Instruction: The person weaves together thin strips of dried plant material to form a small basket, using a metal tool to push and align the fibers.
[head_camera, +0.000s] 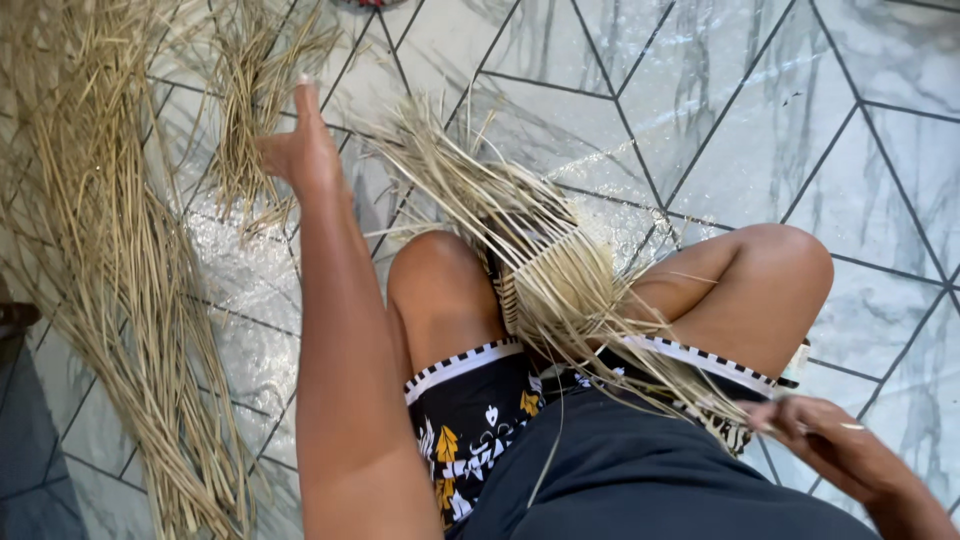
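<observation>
Reaching left hand (300, 150) — fingers together — touching straw bundle (245, 110); right hand (830, 440) pinching woven straw piece (560, 280).

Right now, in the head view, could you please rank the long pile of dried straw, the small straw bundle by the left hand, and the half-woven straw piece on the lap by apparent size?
1. Long straw pile, running down the left edge.
2. Half-woven straw piece on the lap.
3. Small straw bundle by the left hand.
The woven piece lies nearer the camera, so its lead over the small bundle is unsure.
</observation>
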